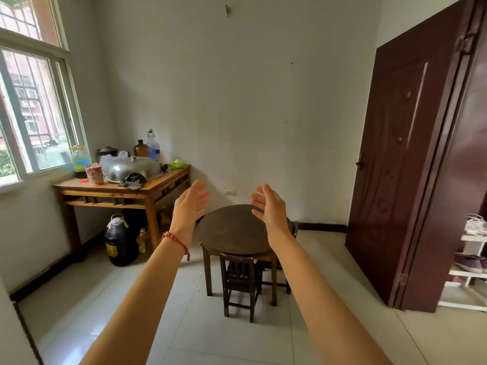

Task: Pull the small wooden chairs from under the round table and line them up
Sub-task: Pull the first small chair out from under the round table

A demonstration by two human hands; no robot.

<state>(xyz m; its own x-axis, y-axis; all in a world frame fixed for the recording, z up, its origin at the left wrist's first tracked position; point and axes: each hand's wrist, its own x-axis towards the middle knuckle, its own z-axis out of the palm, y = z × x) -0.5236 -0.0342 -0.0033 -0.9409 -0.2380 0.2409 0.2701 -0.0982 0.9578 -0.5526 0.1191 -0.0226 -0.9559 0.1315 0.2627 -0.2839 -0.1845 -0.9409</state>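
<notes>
A small dark round wooden table [232,233] stands in the middle of the room on a tiled floor. One small dark wooden chair [239,283] is tucked under its near edge, backrest toward me. Part of a second chair [294,229] shows at the table's far right side, mostly hidden. My left hand [191,204] and my right hand [270,206] are stretched out in front of me at arm's length, palms facing each other, fingers straight. Both hold nothing and touch nothing.
A larger light wooden table [155,183] with a metal lid, bottles and jars stands under the window at left. Dark jugs [118,241] sit on the floor beneath it. A brown door [400,167] stands open at right, beside a shoe rack [471,272].
</notes>
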